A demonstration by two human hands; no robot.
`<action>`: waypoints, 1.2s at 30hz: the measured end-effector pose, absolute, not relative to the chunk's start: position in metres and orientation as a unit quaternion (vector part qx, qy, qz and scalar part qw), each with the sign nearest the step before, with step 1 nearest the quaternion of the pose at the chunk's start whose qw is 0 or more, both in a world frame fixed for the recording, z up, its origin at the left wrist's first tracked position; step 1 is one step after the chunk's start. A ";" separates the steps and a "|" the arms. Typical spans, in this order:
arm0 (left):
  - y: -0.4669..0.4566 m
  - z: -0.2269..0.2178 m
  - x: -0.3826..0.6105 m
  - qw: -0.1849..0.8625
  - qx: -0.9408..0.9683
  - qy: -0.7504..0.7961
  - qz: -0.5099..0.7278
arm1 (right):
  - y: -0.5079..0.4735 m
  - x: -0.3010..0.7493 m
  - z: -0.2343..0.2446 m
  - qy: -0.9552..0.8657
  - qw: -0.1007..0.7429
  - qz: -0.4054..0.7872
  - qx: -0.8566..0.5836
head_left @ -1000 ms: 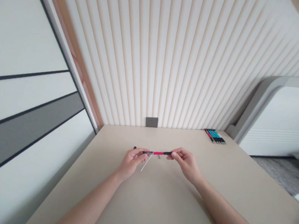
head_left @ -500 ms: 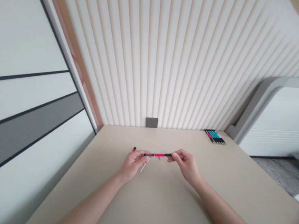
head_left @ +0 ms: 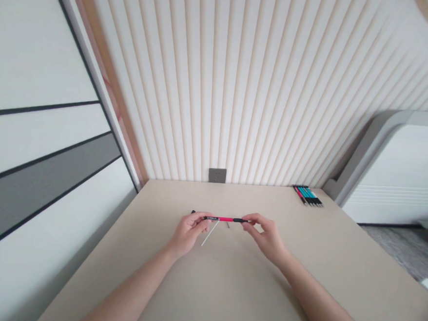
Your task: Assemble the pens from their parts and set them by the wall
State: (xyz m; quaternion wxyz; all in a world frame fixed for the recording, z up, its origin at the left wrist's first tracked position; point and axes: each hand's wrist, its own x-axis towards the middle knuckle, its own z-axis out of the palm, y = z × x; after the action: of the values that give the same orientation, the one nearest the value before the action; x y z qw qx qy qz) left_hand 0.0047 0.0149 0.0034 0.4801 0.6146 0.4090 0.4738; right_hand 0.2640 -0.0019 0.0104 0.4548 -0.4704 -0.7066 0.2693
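The left hand (head_left: 188, 230) and right hand (head_left: 266, 238) are raised over the counter (head_left: 227, 288), with a red and black pen (head_left: 226, 219) level between them, held clear of the surface. The left hand is curled closed around the pen's left end. The right hand pinches the black right end between thumb and fingertips, its other fingers loosely bent.

Just below the pen, a thin white stick (head_left: 210, 232) slants across the counter close to the left hand; I cannot tell whether they touch. A small black piece (head_left: 193, 211) pokes out just behind the left hand, and a tiny grey bit (head_left: 227, 225) sits under the pen's middle, too small to make out.

Well apart from the hands, a row of pens (head_left: 308, 195) lies side by side at the counter's far right corner, mostly teal and black, with a red one at the left end. A grey wall socket (head_left: 217, 175) sits on the slatted wall (head_left: 276, 111) just above the counter's back edge. A white unit (head_left: 396, 173) stands to the right, above a grey floor (head_left: 401, 252).
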 end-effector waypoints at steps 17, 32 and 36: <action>0.014 -0.002 0.003 0.464 0.651 0.400 0.449 | -0.005 0.264 0.010 -0.745 0.414 0.220 -0.475; 0.017 -0.005 0.002 0.461 0.636 0.397 0.474 | -0.002 0.265 0.006 -0.733 0.454 0.205 -0.463; 0.015 -0.004 0.001 0.442 0.669 0.390 0.452 | -0.005 0.265 0.011 -0.765 0.416 0.192 -0.452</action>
State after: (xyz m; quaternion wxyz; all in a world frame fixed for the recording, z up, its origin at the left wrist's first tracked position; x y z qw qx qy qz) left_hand 0.0006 0.0154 -0.0037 0.4423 0.6689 0.3902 0.4524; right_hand 0.2653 -0.0047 0.0115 0.4157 -0.4523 -0.7653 0.1922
